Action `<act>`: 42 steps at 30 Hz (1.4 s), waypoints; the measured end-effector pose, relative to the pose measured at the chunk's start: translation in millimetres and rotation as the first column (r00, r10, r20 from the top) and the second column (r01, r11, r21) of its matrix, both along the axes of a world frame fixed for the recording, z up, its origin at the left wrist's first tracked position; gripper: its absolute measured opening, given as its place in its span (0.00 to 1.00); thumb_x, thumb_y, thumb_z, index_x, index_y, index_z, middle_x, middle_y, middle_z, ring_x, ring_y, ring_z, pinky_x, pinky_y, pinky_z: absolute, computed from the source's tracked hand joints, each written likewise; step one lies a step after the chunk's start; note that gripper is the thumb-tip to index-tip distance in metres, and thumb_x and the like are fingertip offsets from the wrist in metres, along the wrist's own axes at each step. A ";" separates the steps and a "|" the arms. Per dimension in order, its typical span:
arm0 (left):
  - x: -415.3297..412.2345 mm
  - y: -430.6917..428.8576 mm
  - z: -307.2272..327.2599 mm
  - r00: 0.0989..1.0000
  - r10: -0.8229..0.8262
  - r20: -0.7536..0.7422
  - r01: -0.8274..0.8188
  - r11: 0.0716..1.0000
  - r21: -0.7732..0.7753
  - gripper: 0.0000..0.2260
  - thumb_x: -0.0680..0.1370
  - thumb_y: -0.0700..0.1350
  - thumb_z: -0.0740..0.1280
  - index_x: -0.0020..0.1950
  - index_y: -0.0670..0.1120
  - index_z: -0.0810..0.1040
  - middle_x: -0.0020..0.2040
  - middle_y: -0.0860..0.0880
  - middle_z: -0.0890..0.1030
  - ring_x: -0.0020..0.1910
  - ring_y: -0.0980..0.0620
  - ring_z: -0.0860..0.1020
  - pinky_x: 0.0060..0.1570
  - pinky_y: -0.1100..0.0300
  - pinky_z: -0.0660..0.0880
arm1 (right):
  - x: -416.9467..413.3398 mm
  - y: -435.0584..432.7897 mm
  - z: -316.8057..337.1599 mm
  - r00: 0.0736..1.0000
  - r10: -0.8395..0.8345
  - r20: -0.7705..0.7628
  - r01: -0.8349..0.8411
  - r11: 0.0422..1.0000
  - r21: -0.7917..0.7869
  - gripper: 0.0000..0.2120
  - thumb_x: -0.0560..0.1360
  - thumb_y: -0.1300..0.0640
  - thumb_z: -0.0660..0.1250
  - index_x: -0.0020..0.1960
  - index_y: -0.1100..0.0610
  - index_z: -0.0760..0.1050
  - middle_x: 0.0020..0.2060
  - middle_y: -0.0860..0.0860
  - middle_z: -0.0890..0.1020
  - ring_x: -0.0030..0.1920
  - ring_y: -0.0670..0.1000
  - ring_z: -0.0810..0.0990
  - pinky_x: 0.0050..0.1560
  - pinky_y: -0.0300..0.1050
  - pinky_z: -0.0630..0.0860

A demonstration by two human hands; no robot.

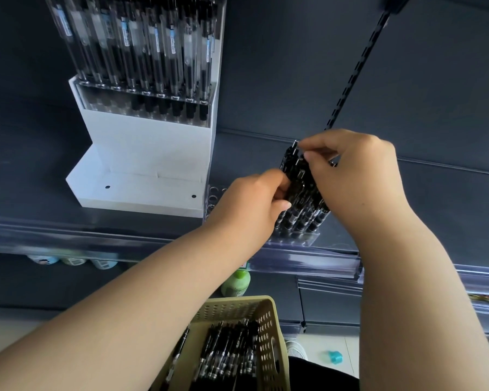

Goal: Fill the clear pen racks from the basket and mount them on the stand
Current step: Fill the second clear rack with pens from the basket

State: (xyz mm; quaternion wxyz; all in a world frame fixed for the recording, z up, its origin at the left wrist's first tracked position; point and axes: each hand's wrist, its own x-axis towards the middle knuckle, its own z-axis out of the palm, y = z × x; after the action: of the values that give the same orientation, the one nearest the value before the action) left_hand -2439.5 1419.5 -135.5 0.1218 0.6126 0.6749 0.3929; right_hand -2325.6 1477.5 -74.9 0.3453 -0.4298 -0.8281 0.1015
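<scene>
A clear pen rack (294, 240) stands on the dark shelf, right of the white stand (141, 153). A bunch of black pens (302, 190) stands in the rack. My left hand (251, 204) grips the bunch from the left. My right hand (353, 170) pinches the pen tops from above and the right. The stand's upper tiers hold clear racks filled with pens (141, 49); its lowest step is bare. The beige basket (268, 314) with several black pens sits below, near my body.
A clear price rail (68, 235) runs along the shelf's front edge. A slotted black upright (359, 66) rises behind my right hand. A green bottle (236, 283) and small jars stand on the shelf below. A teal object (335, 356) lies on the floor.
</scene>
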 end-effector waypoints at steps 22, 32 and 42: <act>-33.6 -46.9 -0.5 0.970 0.064 -0.234 -0.078 0.996 -0.053 0.12 0.77 0.42 0.64 0.61 0.48 0.75 0.54 0.49 0.79 0.51 0.47 0.76 0.50 0.50 0.75 | 1.6 -30.3 -11.8 1.000 0.025 -0.015 -0.022 0.984 0.176 0.18 0.69 0.69 0.57 0.50 0.59 0.82 0.46 0.55 0.83 0.51 0.59 0.76 0.53 0.43 0.69; -44.9 -117.3 -46.3 0.923 0.062 -0.380 -0.185 0.937 -0.297 0.11 0.76 0.45 0.64 0.58 0.50 0.74 0.53 0.49 0.77 0.54 0.45 0.75 0.46 0.52 0.75 | -13.8 -103.7 -83.1 0.810 0.404 0.424 -0.372 0.914 -0.161 0.18 0.72 0.66 0.59 0.58 0.58 0.79 0.53 0.56 0.81 0.56 0.58 0.76 0.54 0.52 0.74; -17.2 -191.6 -143.9 0.960 0.006 -0.280 -0.226 0.607 -0.762 0.15 0.78 0.37 0.59 0.64 0.38 0.73 0.60 0.38 0.75 0.60 0.42 0.73 0.49 0.69 0.73 | -15.5 -153.2 -184.5 0.611 0.494 0.618 0.080 0.738 -0.670 0.15 0.76 0.61 0.59 0.61 0.56 0.75 0.58 0.56 0.78 0.57 0.57 0.77 0.58 0.49 0.75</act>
State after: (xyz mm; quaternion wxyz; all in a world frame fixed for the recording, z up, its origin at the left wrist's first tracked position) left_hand -2456.6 1227.9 -279.4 0.2663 0.4958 0.8265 -0.0159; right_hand -2341.1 1324.3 -259.4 -0.2220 -0.4140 -0.8531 0.2269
